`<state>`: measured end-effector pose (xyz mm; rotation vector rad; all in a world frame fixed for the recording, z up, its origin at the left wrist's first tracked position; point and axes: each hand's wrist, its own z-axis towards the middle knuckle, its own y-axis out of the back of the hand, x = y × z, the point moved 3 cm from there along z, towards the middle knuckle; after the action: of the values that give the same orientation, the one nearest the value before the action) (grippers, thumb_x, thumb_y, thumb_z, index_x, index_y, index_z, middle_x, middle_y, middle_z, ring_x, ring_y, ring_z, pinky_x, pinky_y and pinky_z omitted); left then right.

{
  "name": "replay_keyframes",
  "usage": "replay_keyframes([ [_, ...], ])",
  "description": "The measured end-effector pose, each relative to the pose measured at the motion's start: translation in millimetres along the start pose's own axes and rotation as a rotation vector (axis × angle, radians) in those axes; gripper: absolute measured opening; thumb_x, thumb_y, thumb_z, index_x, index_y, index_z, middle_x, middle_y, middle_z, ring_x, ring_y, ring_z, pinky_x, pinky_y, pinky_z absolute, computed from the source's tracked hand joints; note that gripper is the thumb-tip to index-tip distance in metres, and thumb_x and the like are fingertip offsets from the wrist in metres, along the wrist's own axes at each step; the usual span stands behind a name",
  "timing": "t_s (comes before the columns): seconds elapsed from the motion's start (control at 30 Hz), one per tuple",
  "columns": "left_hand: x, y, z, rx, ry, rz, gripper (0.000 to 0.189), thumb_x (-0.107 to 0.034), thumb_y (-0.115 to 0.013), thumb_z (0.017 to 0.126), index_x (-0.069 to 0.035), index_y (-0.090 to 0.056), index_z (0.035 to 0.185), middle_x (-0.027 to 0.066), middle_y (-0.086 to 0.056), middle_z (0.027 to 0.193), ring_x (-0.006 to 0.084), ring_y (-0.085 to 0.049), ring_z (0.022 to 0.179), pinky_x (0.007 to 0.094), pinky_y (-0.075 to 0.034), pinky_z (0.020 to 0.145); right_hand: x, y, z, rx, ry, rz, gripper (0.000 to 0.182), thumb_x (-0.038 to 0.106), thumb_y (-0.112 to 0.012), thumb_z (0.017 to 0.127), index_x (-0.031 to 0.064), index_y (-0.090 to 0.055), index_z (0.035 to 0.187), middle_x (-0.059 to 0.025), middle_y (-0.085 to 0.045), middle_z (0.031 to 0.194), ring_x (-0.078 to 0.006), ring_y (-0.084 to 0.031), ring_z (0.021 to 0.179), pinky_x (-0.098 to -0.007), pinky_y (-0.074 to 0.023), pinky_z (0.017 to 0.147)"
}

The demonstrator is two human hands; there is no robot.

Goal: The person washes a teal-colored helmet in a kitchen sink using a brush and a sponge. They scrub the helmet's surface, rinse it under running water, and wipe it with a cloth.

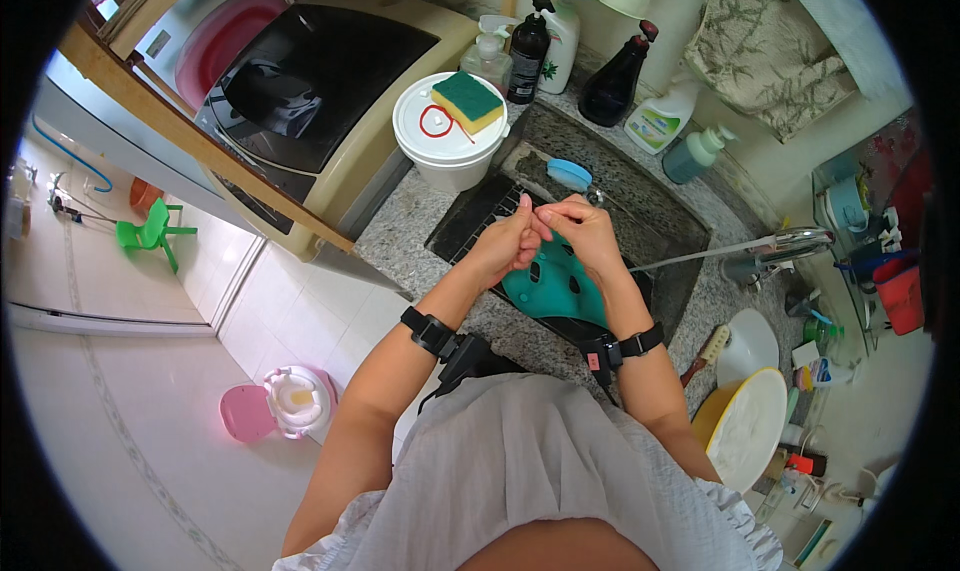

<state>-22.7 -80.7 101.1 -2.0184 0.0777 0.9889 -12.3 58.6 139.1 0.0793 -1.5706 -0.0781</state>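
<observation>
My left hand [510, 242] and my right hand [589, 232] meet over the stone sink [675, 222]. The left fingers are curled with the thumb raised. My right thumb and forefinger come together at the left fingertips; whether something small is pinched there cannot be seen. Just beneath both hands lies a teal clog-style shoe [551, 282] with oval holes, partly covered by my right wrist. It rests over a black rack [480, 222] in the sink. Water runs in a thin stream from the chrome faucet [799, 242] on the right, towards my right wrist.
A white lidded bucket [454, 167] carries a green-yellow sponge [469, 100]. A blue brush [570, 173] lies at the sink's far side. Several bottles line the back, including a dark spray bottle [615, 80]. At right are a wooden brush [706, 353] and a yellow-rimmed basin [750, 428].
</observation>
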Motion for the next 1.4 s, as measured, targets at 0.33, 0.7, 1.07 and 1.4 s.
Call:
replay_keyframes([
  [0.33, -7.5, -4.9, -2.4, -0.183, -0.233, 0.266, 0.016, -0.023, -0.048, 0.092, -0.009, -0.052, 0.087, -0.0024, -0.051, 0.068, 0.0060, -0.049, 0.062, 0.0174, -0.036, 0.055, -14.1, 17.4, -5.2, -0.104, -0.269, 0.194, 0.043, 0.043, -0.045, 0.090, 0.0052, -0.055, 0.072, 0.0028, -0.044, 0.060, -0.0056, -0.041, 0.052, -0.0199, -0.0295, 0.046],
  [0.7, -16.1, -14.6, -15.4, -0.500, -0.432, 0.960, 0.010, -0.012, -0.058, 0.084, -0.003, -0.063, 0.084, 0.0028, -0.063, 0.069, 0.0065, -0.057, 0.059, 0.0218, -0.044, 0.051, -4.4, -9.3, 0.0, 0.023, -0.166, -0.643, 0.057, 0.052, -0.054, 0.081, 0.0034, -0.044, 0.054, -0.0046, -0.047, 0.051, -0.0144, -0.047, 0.050, -0.0307, -0.0349, 0.046],
  [1.07, -12.1, 0.0, -23.0, -0.515, -0.369, 0.811, 0.008, -0.007, -0.060, 0.078, 0.000, -0.064, 0.080, 0.0078, -0.063, 0.064, 0.0119, -0.062, 0.059, 0.0248, -0.049, 0.054, 17.5, -33.0, -10.3, 0.085, 0.094, -0.967, 0.045, 0.049, -0.051, 0.082, 0.0048, -0.050, 0.076, -0.0126, -0.056, 0.062, -0.0308, -0.060, 0.066, -0.0387, -0.0439, 0.052],
  [1.4, -25.2, 3.5, -46.0, -0.348, -0.274, 0.475, 0.031, -0.014, -0.062, 0.082, -0.007, -0.055, 0.111, 0.0051, -0.060, 0.100, 0.0097, -0.060, 0.072, 0.0186, -0.047, 0.056, -14.8, -5.1, -0.8, 0.217, -0.021, -0.118, 0.032, 0.030, -0.043, 0.093, 0.0051, -0.043, 0.073, -0.0034, -0.042, 0.059, -0.0129, -0.040, 0.050, -0.0293, -0.0354, 0.049],
])
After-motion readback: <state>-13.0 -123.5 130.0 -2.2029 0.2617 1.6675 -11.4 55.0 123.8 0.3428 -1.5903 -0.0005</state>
